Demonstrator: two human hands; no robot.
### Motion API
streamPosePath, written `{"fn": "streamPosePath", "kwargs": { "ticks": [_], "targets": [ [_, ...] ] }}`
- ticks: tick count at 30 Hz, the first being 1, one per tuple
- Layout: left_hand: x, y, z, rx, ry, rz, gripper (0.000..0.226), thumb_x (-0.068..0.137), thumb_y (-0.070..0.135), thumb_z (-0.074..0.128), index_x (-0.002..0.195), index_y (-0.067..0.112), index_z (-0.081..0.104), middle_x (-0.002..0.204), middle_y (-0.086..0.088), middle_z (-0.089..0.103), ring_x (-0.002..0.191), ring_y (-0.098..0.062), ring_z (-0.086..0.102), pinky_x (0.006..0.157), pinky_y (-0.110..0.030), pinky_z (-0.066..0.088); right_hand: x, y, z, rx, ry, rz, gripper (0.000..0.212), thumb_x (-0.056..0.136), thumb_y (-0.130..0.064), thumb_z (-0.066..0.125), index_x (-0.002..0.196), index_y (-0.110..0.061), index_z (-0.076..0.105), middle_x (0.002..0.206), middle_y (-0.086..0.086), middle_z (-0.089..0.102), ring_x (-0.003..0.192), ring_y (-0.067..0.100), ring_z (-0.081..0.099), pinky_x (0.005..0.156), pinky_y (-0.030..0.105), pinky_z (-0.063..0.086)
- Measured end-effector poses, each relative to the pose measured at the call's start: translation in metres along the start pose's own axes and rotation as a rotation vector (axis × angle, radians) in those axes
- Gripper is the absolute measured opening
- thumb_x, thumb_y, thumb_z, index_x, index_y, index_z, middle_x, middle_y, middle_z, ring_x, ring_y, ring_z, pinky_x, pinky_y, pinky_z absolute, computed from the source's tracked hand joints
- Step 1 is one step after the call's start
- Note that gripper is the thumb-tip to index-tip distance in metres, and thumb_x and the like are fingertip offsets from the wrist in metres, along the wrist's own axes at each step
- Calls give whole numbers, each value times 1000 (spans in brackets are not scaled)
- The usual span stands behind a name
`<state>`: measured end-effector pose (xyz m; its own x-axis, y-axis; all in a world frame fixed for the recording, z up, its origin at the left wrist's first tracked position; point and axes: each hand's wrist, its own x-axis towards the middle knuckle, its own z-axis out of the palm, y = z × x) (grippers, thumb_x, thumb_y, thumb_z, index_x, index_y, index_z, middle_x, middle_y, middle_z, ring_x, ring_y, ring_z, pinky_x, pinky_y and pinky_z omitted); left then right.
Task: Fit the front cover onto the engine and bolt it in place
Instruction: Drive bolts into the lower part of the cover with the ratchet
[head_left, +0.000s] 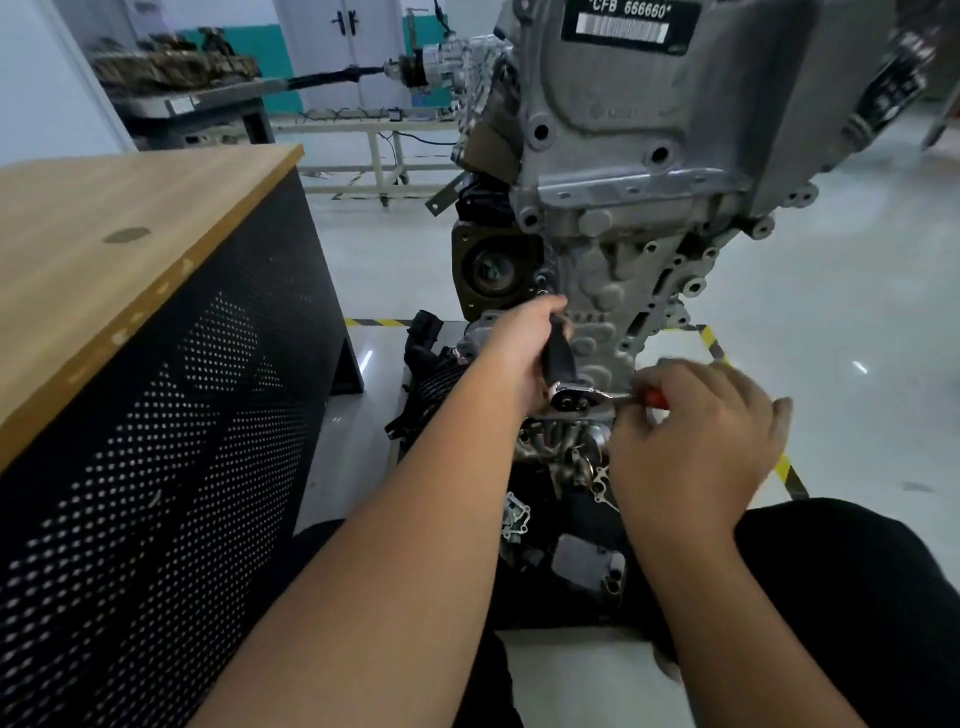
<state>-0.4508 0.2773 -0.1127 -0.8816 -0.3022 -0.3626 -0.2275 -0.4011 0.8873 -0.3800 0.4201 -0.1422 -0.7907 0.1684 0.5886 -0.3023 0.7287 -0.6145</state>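
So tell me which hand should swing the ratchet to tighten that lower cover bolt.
Right. The right hand already grips the ratchet by its red handle, free to swing, while the left hand holds the black extension steadying its head against the front cover.

A wooden worktop (104, 249) with a black perforated side panel (171, 441) stands at the left. Yellow-black tape (711, 340) marks the pale floor (831, 312). Far back, a dark bench (208, 104) carries blurred parts, beside a white frame (374, 156) and white doors (343, 31).
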Motion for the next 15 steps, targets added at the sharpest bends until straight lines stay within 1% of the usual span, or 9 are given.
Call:
{"fn": "streamPosePath", "kwargs": {
  "ticks": [1, 3, 5, 6, 8, 10, 12, 14, 15],
  "targets": [
    [1, -1, 3, -18, 13, -2, 36, 100, 26, 58, 67, 14, 49, 44, 2, 49, 29, -12, 46, 35, -13, 36, -5, 1, 7, 35, -127, 84, 13, 84, -21, 68, 91, -22, 79, 91, -1, 76, 92, 28, 65, 96, 38, 50],
    [4, -4, 10, -14, 25, -13, 39, 99, 26, 57, 64, 17, 46, 42, 3, 46, 31, -12, 42, 37, -15, 32, -16, -3, 22, 309, -502, 446, 12, 90, -27, 71, 90, -17, 78, 73, -1, 70, 74, 24, 61, 65, 25, 46],
    [6, -8, 15, -4, 35, -12, 40, 99, 25, 57, 61, 17, 45, 42, 4, 44, 39, -13, 37, 44, -24, 29, -23, -8, 35, 730, -786, 760, 6, 87, -14, 76, 83, -9, 74, 78, 10, 72, 77, 29, 65, 73, 36, 52],
    [6, -9, 16, -16, 49, -4, 40, 98, 24, 57, 61, 16, 46, 42, 4, 44, 42, -13, 37, 47, -27, 29, -24, -8, 39, 800, -809, 798, 8, 84, -9, 76, 78, -9, 71, 79, 14, 71, 76, 31, 64, 74, 42, 52],
    [8, -9, 17, -45, 60, 9, 38, 97, 22, 58, 61, 16, 46, 44, 4, 45, 40, -13, 37, 45, -24, 29, -17, -7, 39, 657, -714, 642, 17, 81, -16, 76, 69, -11, 64, 70, 10, 68, 68, 30, 61, 65, 41, 49],
    [8, -7, 15, -34, 60, 11, 35, 97, 21, 58, 64, 15, 47, 45, 3, 45, 33, -12, 38, 39, -15, 30, -8, -5, 27, 330, -541, 306, 25, 80, -30, 78, 68, -16, 61, 63, -3, 64, 63, 25, 59, 57, 32, 43],
    [6, -5, 13, -28, 61, 13, 36, 98, 21, 56, 64, 15, 45, 44, 3, 43, 28, -12, 39, 36, -11, 29, -3, -8, 8, 85, -438, 8, 25, 83, -42, 76, 77, -21, 65, 69, -6, 66, 69, 25, 62, 75, 39, 50],
    [5, -3, 10, -12, 40, 6, 38, 99, 22, 55, 63, 15, 44, 43, 3, 42, 27, -12, 39, 35, -11, 28, 0, -15, -6, -70, -427, -143, 25, 85, -46, 75, 88, -23, 69, 80, -3, 71, 82, 29, 64, 100, 49, 45],
    [4, -2, 10, -13, 36, 7, 38, 100, 23, 55, 64, 15, 44, 44, 3, 42, 27, -12, 40, 35, -11, 29, 1, -17, -10, -121, -428, -197, 27, 86, -47, 75, 92, -21, 69, 85, -2, 70, 86, 30, 63, 100, 49, 45]
  ]
}}
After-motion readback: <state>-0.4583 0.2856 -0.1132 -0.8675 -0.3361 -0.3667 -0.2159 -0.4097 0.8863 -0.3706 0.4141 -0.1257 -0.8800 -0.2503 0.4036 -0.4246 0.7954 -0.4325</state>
